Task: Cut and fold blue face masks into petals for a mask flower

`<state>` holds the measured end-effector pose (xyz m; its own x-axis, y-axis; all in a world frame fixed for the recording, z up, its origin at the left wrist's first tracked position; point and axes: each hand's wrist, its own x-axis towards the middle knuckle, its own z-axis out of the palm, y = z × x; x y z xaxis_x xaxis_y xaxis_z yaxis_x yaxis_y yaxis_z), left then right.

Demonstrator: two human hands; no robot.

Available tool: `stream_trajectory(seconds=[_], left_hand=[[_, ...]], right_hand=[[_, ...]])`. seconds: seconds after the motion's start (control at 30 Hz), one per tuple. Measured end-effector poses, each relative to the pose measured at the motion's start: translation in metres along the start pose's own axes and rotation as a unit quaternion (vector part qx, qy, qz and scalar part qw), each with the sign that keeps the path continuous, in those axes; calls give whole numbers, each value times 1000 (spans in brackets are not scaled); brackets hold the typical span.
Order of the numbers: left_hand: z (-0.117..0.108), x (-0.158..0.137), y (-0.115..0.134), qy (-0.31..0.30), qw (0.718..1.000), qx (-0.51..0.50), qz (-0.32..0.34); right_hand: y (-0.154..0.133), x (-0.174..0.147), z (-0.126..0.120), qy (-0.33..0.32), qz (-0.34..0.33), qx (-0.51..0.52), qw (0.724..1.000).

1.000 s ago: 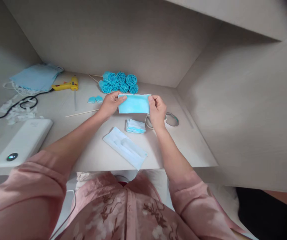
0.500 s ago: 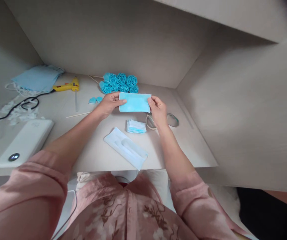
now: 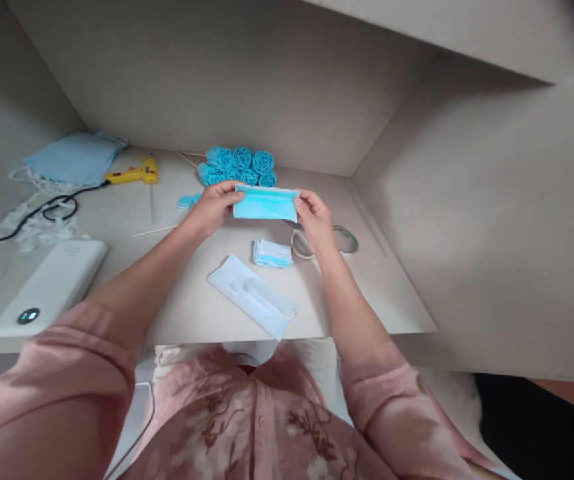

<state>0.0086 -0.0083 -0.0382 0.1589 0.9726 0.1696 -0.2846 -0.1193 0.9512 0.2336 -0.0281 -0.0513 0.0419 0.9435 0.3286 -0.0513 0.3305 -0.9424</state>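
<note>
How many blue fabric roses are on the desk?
6 can be counted, all in one cluster at the back of the desk, just behind the blue sheet: about three behind, three in front. More may be hidden.

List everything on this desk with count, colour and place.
blue sheet: 1, light blue, held above the desk centre, top edge folded over
fabric roses: a cluster, blue, by the back wall
glue gun: 1, yellow, back left
small folded stack: 1, blue and white, below the sheet
white mask piece: 1, near front edge
blue masks: a pile, far left
power bank: 1, white, front left
thin stick: 1, pale, left of centre
left hand: grips the sheet's left end
right hand: grips its right end
</note>
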Motion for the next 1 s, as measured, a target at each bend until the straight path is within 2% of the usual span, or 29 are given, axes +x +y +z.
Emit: stream_trajectory(seconds=[0.13,0.37,0.6,0.73,1.0], left_hand=[[1,-1,5,15,1000,-1,4],[2,-2,6,-6,999,25,21],[2,-2,5,-7,1000,-19,12],[3,-3,5,12,1000,-15,5],[-2,0,-1,-19,998,38,35]], right_hand=[[0,0,1,-9,1,10,1000],[0,1,1,10,6,-19,1000],[3,2,-2,26,-16,-25,999],[7,4,-4,17,7,7,1000],[11,5,-3,5,66,69,995]])
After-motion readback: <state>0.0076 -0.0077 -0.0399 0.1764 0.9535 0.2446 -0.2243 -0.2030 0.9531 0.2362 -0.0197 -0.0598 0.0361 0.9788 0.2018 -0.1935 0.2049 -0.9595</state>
